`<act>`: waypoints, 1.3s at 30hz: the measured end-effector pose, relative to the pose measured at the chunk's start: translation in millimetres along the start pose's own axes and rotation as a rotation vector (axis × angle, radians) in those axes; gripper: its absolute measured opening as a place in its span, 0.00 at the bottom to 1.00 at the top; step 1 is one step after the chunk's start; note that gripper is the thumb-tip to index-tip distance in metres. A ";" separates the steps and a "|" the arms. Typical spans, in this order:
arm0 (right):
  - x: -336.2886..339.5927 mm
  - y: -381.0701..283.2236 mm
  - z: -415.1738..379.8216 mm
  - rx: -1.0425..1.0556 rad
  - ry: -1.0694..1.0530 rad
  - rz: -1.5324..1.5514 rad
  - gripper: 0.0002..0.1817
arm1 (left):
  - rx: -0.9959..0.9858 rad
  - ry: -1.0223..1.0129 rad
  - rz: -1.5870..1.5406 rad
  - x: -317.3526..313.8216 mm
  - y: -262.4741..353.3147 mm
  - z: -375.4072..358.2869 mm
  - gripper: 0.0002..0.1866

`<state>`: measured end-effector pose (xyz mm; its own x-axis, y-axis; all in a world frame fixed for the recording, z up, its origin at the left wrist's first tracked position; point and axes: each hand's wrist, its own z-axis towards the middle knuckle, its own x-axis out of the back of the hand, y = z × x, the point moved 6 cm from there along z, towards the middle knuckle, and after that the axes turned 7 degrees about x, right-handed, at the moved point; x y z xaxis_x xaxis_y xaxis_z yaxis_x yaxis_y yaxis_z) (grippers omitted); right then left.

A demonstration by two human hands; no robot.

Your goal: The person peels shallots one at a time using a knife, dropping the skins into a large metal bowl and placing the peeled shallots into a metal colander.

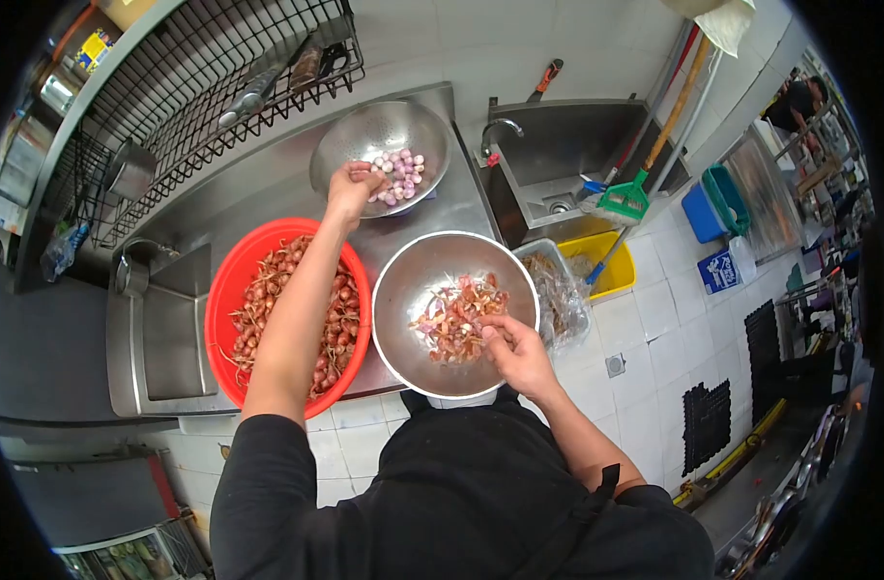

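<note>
My left hand (353, 190) reaches over a perforated metal colander (337, 145), its fingers bent together beside several peeled shallots (403, 174). Whatever those fingers hold, if anything, is hidden. Closed in a pinch, my right hand (514, 353) is over the right side of a steel bowl (395, 333); I cannot make out what lies in its grip. Reddish shallot skins and trimmings (451, 314) cover the bottom of this bowl. Under my left forearm stands a red basin (221, 300) with many unpeeled shallots (340, 319).
Steel sinks stand at the left (176, 329) and at the right (529, 179). A clear plastic container (563, 319) and a yellow tub (618, 271) are right of the bowl. A green broom (623, 200) leans by the right sink. A wire rack (200, 97) hangs upper left.
</note>
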<state>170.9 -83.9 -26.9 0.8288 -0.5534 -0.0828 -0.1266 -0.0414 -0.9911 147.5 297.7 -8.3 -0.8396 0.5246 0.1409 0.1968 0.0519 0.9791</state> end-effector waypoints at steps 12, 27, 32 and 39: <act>-21.7 -64.7 4.5 0.248 -0.120 0.102 0.22 | 0.061 -0.559 -0.779 -16.6 11.7 -216.4 0.14; -56.6 -106.8 -2.1 0.371 -0.258 -0.004 0.26 | -0.274 -0.279 -0.689 -12.5 34.5 -272.8 0.16; -57.5 -107.7 0.9 0.501 -0.285 -0.033 0.24 | -0.271 -0.221 -0.665 -13.9 32.7 -277.0 0.14; -56.7 -107.8 1.5 0.422 -0.300 0.030 0.24 | -0.289 -0.170 -0.448 -9.6 37.8 -277.6 0.13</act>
<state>138.4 -46.8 84.4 0.9558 -0.2838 -0.0770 0.0265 0.3440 -0.9386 22.4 58.7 68.1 -0.7112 0.6358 -0.2999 -0.3273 0.0782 0.9417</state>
